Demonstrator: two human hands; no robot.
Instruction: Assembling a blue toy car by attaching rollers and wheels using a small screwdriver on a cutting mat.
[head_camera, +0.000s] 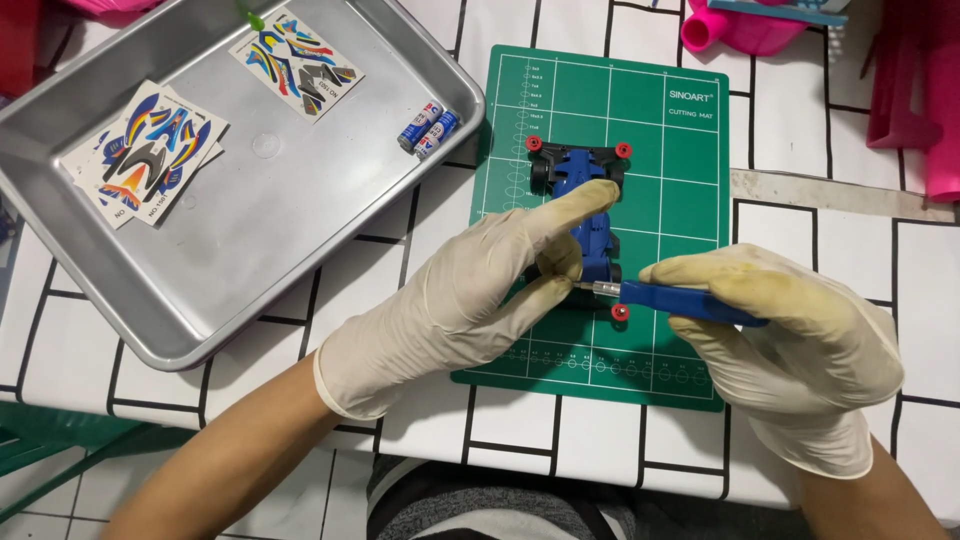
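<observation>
While both gloved hands work over it, a white table (830, 250) with a black grid of lines spreads beneath everything, its surface smooth and flat. Up and to the left of the left hand lies a broad metal tray (250, 240), dull silver with rounded corners and a raised rim, holding two glossy sticker sheets (150, 152) printed in blue, yellow and orange, and two small cylindrical batteries (428, 129) against its right wall. Directly under the hands sits a green cutting mat (680, 150), rectangular and matte with fine white grid lines. The left hand (470, 290), in a creased cream latex glove, is closed around the side of a blue plastic toy car (585, 195), its forefinger stretched along the body; the car rests on the mat between the hands, with black wheels and small red rollers at its corners. The right hand (790, 320), gloved alike, grips a slim blue-handled screwdriver (680, 300) whose metal tip points left to the car's rear end.
</observation>
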